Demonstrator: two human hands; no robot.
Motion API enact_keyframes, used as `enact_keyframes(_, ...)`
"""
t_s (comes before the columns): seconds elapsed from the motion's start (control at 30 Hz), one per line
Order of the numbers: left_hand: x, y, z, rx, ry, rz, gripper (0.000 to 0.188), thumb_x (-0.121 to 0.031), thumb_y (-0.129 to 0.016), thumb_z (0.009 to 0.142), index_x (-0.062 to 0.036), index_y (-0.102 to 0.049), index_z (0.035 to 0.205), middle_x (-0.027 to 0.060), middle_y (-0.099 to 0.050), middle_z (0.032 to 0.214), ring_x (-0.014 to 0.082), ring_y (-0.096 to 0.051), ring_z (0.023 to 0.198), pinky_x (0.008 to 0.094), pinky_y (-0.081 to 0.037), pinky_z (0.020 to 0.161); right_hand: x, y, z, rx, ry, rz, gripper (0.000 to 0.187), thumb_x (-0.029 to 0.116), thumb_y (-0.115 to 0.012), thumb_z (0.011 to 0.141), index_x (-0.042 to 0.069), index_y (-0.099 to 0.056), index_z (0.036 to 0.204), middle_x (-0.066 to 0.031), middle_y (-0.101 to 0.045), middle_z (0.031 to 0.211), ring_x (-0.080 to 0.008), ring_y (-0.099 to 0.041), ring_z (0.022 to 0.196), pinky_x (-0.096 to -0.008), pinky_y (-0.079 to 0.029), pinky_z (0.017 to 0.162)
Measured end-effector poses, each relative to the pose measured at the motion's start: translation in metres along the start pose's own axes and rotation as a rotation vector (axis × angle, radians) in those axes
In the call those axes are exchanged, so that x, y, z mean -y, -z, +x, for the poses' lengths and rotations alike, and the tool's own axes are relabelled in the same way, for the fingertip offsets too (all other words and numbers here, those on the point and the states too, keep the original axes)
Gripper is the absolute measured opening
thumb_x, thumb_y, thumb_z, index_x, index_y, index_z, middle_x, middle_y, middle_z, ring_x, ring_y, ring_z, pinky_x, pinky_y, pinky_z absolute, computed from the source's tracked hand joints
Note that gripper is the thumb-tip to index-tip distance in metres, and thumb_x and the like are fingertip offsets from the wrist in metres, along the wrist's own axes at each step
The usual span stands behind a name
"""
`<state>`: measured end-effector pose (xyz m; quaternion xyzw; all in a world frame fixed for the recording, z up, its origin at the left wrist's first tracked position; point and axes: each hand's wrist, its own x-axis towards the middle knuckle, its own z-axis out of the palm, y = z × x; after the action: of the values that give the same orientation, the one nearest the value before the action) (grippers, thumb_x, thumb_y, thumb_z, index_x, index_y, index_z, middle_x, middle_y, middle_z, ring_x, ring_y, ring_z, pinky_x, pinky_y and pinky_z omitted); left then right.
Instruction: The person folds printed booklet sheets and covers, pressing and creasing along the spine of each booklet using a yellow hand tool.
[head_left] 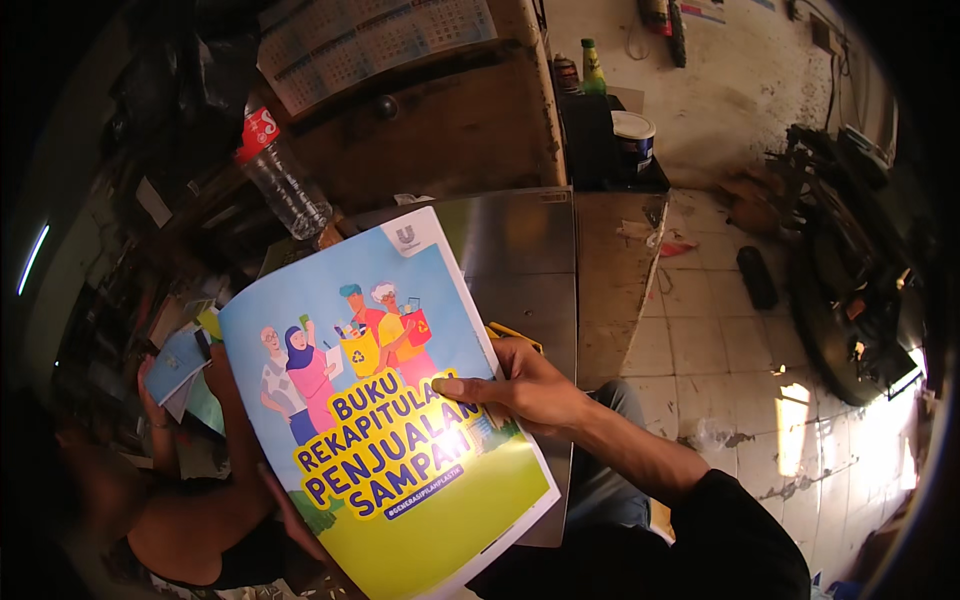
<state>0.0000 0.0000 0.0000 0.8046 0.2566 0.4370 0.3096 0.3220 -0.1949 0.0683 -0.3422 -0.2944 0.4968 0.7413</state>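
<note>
A large booklet (390, 400) with a blue, yellow and green illustrated cover is held up in front of me, tilted. My right hand (530, 385) grips its right edge, thumb flat on the cover and the other fingers behind. Along the lower left edge of the booklet shows a narrow strip of my left hand (292, 525); its fingers are hidden behind the pages. A small yellow thing (515, 337) peeks out behind my right hand, its kind unclear. Beneath lies a smooth metallic tabletop (525, 260).
At the left a person (215, 520) holds a blue booklet (180, 362) and papers. A clear plastic bottle (285, 185) with a red label stands beyond my booklet. Behind are a wooden cabinet (440, 120), a green bottle (592, 70) and a white-lidded tub (633, 140). Tiled floor (690, 340) lies right.
</note>
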Motion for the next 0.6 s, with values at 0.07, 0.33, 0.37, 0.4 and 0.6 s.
enact_keyframes(0.07,-0.002,-0.003,0.013,0.121,0.174,-0.665,0.075,-0.059,-0.033,0.107,-0.0052,-0.03,0.16,0.0175,-0.054,0.15,0.0305,-0.055,0.134,0.0426,-0.041,0.114,0.006,0.003,0.011,-0.01,-0.023,-0.238,0.043,0.027,-0.078,0.094,-0.008,-0.069,0.116,-0.0148,-0.078,0.101,-0.0116,-0.071,0.073,-0.0236,-0.052,0.061)
enact_keyframes(0.33,-0.061,-0.065,0.052,-0.092,0.58,-0.683,0.049,-0.012,-0.071,0.095,0.0037,-0.052,0.138,0.0157,-0.065,0.123,0.0214,-0.066,0.106,0.0345,-0.052,0.092,0.018,0.046,0.023,-0.179,0.346,-0.937,0.038,0.027,-0.079,0.092,-0.003,-0.073,0.115,-0.0119,-0.078,0.098,-0.0199,-0.075,0.089,-0.0327,-0.059,0.075)
enact_keyframes(0.37,-0.049,-0.064,0.059,-0.096,0.565,-0.704,0.046,-0.012,-0.069,0.096,0.0037,-0.053,0.137,0.0156,-0.065,0.123,0.0219,-0.066,0.107,0.0353,-0.053,0.091,0.031,0.058,0.02,-0.225,0.409,-0.997,0.031,0.024,-0.078,0.092,0.0,-0.075,0.111,-0.0098,-0.078,0.096,-0.0203,-0.075,0.091,-0.0347,-0.059,0.078)
enact_keyframes(0.4,-0.034,-0.062,0.065,-0.105,0.551,-0.721,0.044,-0.013,-0.067,0.097,0.0037,-0.054,0.136,0.0156,-0.066,0.124,0.0225,-0.066,0.107,0.0361,-0.054,0.091,0.043,0.07,0.021,-0.297,0.416,-1.032,0.029,0.024,-0.079,0.091,0.001,-0.076,0.109,-0.0095,-0.078,0.096,-0.0183,-0.074,0.09,-0.0339,-0.059,0.079)
enact_keyframes(0.6,0.024,-0.12,0.127,-0.219,0.556,-1.064,0.042,-0.02,-0.056,0.105,0.0043,-0.053,0.139,0.0149,-0.063,0.135,0.0251,-0.065,0.116,0.0401,-0.055,0.097,0.145,0.198,-0.006,-0.883,0.702,-1.251,0.034,0.032,-0.078,0.091,0.002,-0.078,0.106,-0.0048,-0.076,0.086,-0.0111,-0.067,0.079,-0.0312,-0.054,0.071)
